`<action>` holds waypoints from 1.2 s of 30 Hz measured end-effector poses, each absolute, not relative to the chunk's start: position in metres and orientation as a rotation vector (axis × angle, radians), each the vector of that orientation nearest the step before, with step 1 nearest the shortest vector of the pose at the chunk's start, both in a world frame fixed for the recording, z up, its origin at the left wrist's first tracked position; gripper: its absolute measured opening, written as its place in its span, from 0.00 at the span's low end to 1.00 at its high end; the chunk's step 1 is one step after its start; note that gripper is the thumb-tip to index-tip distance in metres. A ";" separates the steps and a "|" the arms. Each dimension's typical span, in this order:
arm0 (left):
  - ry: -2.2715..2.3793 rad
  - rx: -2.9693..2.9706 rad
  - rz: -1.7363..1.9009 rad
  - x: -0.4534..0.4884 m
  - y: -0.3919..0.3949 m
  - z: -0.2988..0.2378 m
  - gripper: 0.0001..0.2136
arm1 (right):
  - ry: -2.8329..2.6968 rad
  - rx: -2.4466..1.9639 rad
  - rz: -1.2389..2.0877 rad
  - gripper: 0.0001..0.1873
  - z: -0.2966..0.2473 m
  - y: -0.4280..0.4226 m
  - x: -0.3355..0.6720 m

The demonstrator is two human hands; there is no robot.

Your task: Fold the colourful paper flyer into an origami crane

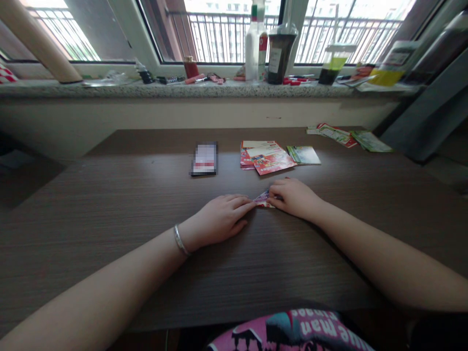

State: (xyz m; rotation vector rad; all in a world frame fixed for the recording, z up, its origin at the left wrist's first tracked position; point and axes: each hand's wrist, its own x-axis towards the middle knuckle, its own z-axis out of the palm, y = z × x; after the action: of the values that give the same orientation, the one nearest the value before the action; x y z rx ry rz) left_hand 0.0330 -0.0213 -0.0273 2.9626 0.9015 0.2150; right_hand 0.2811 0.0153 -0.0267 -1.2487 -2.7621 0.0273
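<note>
A small piece of patterned paper (262, 198), purple, white and red and seemingly folded to a pointed shape, lies on the brown table (146, 214). My left hand (224, 218), with a silver bangle at its wrist, rests palm down with fingers stretched out, a fingertip touching the paper's left tip. On the paper's right side, my right hand (294, 197) has its fingers curled and holds the edge between thumb and fingers, hiding that end. Just beyond my hands is a loose pile of red and cream printed cards (272, 161).
A green-and-white card stack (307, 155) touches the pile's right side. A phone-like object (204, 158), blurred by pixels, lies to the left. More paper slips (336, 135) sit at the far right corner. Bottles (252, 53) and cups (281, 53) line the windowsill (164, 91).
</note>
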 end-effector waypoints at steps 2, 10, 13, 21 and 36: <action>0.924 2.964 0.209 0.034 -0.022 -0.028 0.21 | -2.770 -1.277 -0.002 0.16 -0.026 0.016 0.280; 1.013 2.890 0.271 0.040 -0.027 -0.030 0.19 | -2.769 -1.348 -0.054 0.14 -0.025 0.014 0.278; 0.999 2.881 0.276 0.042 -0.028 -0.030 0.19 | -2.765 -1.340 -0.235 0.14 -0.026 0.013 0.278; 0.951 2.949 0.249 0.043 -0.028 -0.029 0.20 | -2.799 -1.271 -0.312 0.16 -0.026 0.009 0.273; 0.961 3.007 0.210 0.044 -0.029 -0.030 0.20 | -2.629 -1.479 0.081 0.14 -0.030 0.012 0.268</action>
State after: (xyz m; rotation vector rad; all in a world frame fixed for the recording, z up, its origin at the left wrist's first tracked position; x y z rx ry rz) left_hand 0.0442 -0.0286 -0.0296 3.0066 0.9606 0.2105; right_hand 0.2680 0.0118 -0.0300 -1.4790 -2.6289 0.0808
